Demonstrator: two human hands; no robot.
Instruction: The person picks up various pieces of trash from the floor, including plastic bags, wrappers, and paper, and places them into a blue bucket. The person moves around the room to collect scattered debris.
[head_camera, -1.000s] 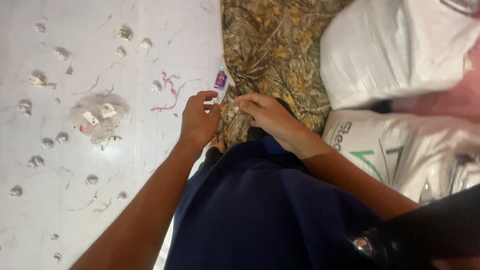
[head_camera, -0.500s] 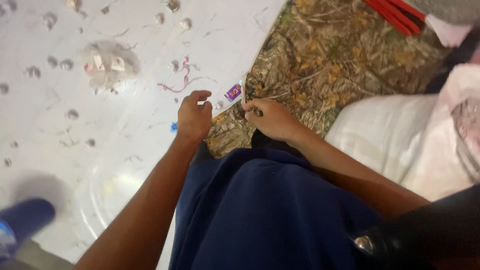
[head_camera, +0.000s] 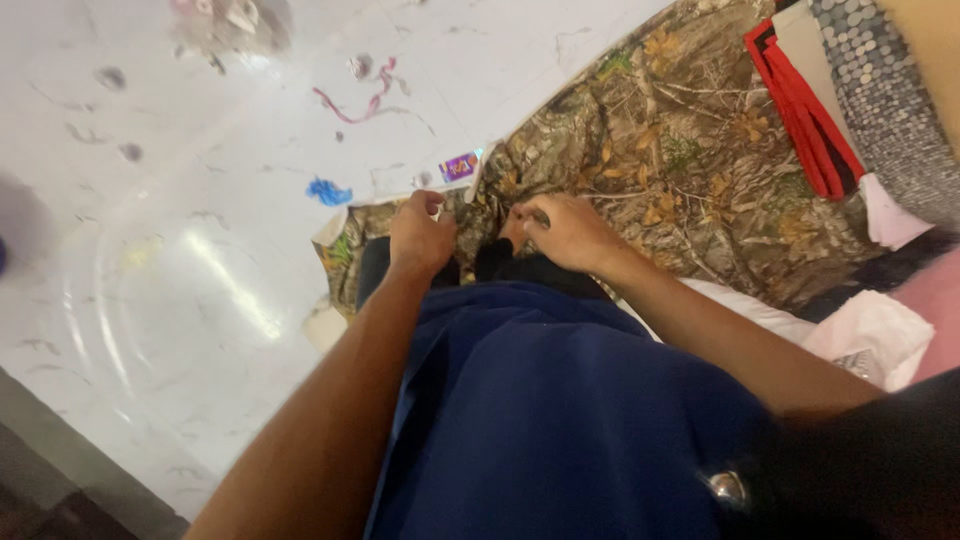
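1. While the head camera is looking straight down past a dark blue garment (head_camera: 560, 400), the person's left hand (head_camera: 421, 235) is resting on the near edge of a camouflage-print fabric (head_camera: 650, 170), its fingers curled over and pinching that edge.
2. Just to the right of the left hand, the right hand (head_camera: 565, 230) is pressing down on the same fabric, fingers bent and gripping a fold of it; what else, if anything, is lying under those fingers cannot be told.
3. Between the two hands and just toward the body, a dark strip of cloth (head_camera: 510, 262) is showing against the blue garment.
4. Just beyond the left hand, a small purple tag (head_camera: 459, 166) is lying at the fabric's corner, near the fingertips but apart from them.
5. Farther left of the left hand, a blue scrap (head_camera: 327, 191) is sitting on the glossy white floor (head_camera: 150, 280), and well beyond it a pink thread (head_camera: 357, 100) is curling.
6. Well to the right of the right hand, a red-edged cloth (head_camera: 800, 100) and a grey dotted cloth (head_camera: 880, 100) are lying over the camouflage fabric's far side, with a pale pink bundle (head_camera: 880, 330) nearer the right forearm.
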